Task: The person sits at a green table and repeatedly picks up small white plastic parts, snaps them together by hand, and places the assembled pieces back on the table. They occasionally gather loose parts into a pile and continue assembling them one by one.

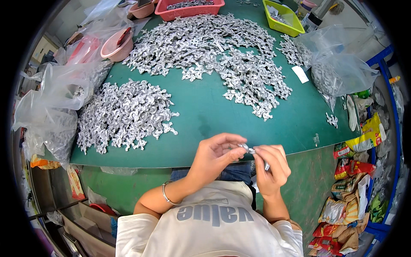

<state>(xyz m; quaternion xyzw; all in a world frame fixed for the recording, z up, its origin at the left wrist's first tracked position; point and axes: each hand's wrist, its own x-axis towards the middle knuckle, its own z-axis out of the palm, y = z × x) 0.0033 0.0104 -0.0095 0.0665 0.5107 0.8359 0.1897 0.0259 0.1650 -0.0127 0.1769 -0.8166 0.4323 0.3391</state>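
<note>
Just past the table's near edge, my left hand (214, 155) and my right hand (273, 168) almost meet at the fingertips. Between them is a small silver metal part (245, 147), pinched by both hands. A second bit of silver metal (266, 165) shows between the fingers of my right hand; most of it is hidden. Similar small, curved silver castings lie in a heap (126, 113) on the left of the green table (192, 120). A much larger heap (192, 40) spreads across the far side and reaches down toward the right.
Clear plastic bags of parts stand at the left (55, 115) and right (332, 75). A pink bowl (117, 49), a red tray (188, 12) and a yellow-green basket (284, 21) line the far side. Blue shelving (396, 128) with colourful packets stands at the right.
</note>
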